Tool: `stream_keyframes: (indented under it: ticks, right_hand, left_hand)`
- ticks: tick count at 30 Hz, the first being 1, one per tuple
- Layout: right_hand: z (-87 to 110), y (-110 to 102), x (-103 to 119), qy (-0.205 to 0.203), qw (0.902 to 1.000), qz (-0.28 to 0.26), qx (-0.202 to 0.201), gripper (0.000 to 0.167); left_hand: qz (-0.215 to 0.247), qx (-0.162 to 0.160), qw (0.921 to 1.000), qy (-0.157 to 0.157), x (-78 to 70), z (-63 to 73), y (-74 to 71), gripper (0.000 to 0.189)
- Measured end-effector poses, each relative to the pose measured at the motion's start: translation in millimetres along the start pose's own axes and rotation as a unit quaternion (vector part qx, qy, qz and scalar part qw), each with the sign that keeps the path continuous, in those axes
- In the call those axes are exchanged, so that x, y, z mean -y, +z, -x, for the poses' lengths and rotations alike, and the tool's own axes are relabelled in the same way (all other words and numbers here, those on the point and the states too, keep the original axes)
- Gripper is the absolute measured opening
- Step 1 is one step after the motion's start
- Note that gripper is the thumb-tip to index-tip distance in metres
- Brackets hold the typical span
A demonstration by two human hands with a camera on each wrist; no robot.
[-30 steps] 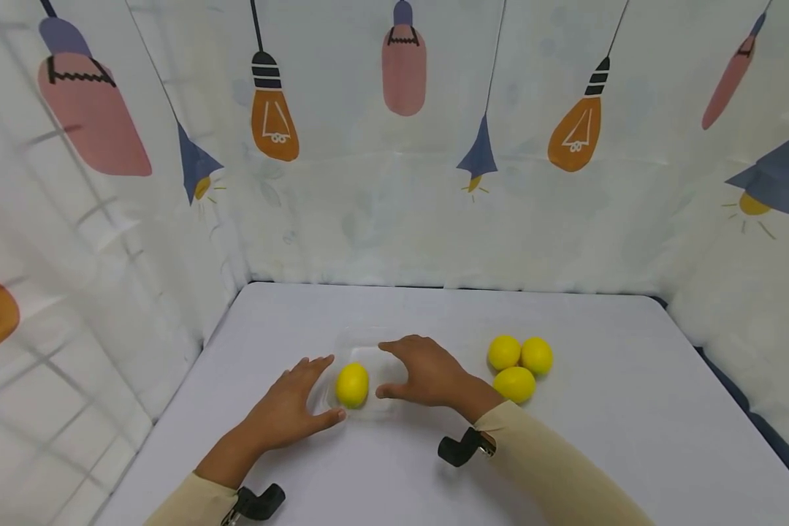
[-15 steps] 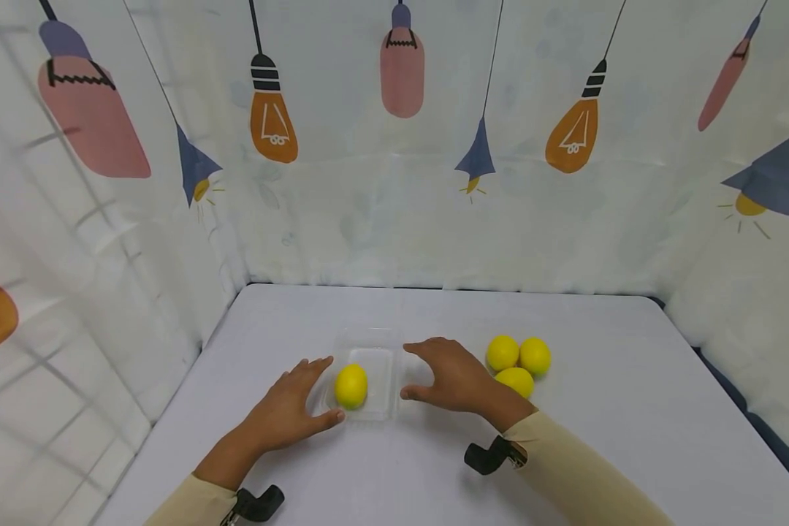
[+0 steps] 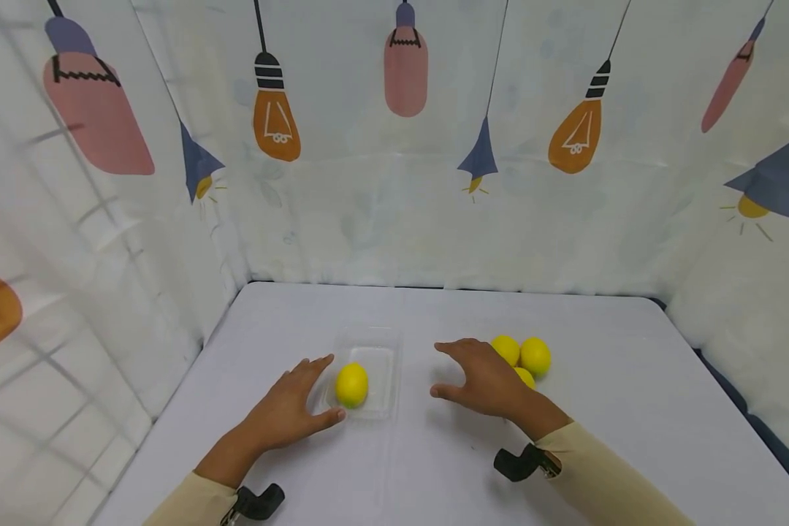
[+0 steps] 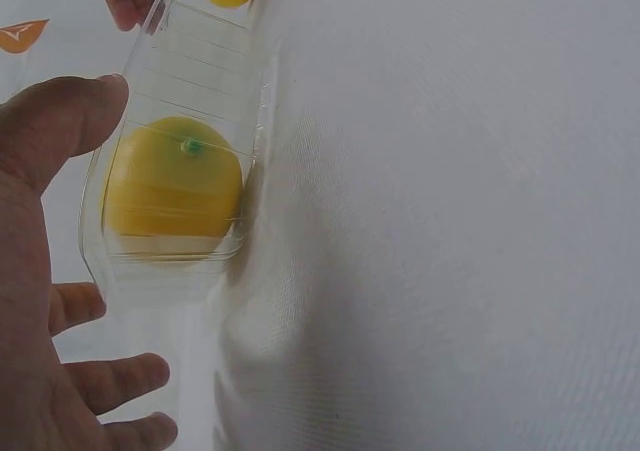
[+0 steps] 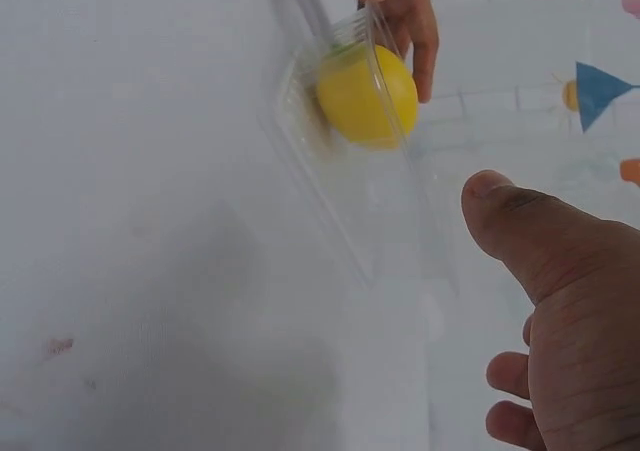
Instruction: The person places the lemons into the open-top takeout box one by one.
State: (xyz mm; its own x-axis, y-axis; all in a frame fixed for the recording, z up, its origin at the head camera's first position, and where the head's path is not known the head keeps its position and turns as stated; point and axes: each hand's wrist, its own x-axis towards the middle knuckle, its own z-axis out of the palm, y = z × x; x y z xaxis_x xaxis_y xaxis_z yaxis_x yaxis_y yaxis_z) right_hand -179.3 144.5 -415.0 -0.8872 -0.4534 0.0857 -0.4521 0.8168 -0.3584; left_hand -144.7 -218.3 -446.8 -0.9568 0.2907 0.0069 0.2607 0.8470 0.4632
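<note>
A clear plastic container [image 3: 383, 380] rests on the white table with one yellow lemon [image 3: 351, 385] in its left part. Beside the container's left end is my left hand [image 3: 289, 409], thumb and fingers spread apart around the corner; whether it touches the rim I cannot tell. In the left wrist view, the lemon [image 4: 175, 186] shows a green tip through the container wall. My right hand [image 3: 486, 381] is held over the table right of the container, fingers apart and holding nothing. Just behind it lie three more lemons [image 3: 535, 356], two of them partly hidden by the hand.
White table [image 3: 631, 409] surface surrounds the container. A pale curtain [image 3: 368, 219] printed with lamps and bulbs hangs along the back and both sides. A black device [image 3: 522, 464] sits at the right wrist and another black device [image 3: 259, 502] at the left.
My right hand has moved right, away from above the container toward the three lemons, and now covers part of them. The left hand, the container and its lemon have stayed in place.
</note>
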Motion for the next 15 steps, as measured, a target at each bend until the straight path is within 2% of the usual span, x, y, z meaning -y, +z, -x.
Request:
stream_keyframes:
  ticks: [7, 15]
  right_hand:
    - [11.2, -5, -14, 0.016, 0.9997, -0.009, -0.014, 0.078]
    - [20.5, -11, -26, 0.016, 0.9996, -0.009, -0.023, 0.079]
  left_hand:
    - [-0.004, 0.002, 1.0, 0.001, -0.3, -2.4, 0.9, 0.099]
    - [-0.005, 0.001, 1.0, 0.001, 0.1, -1.9, 0.7, 0.098]
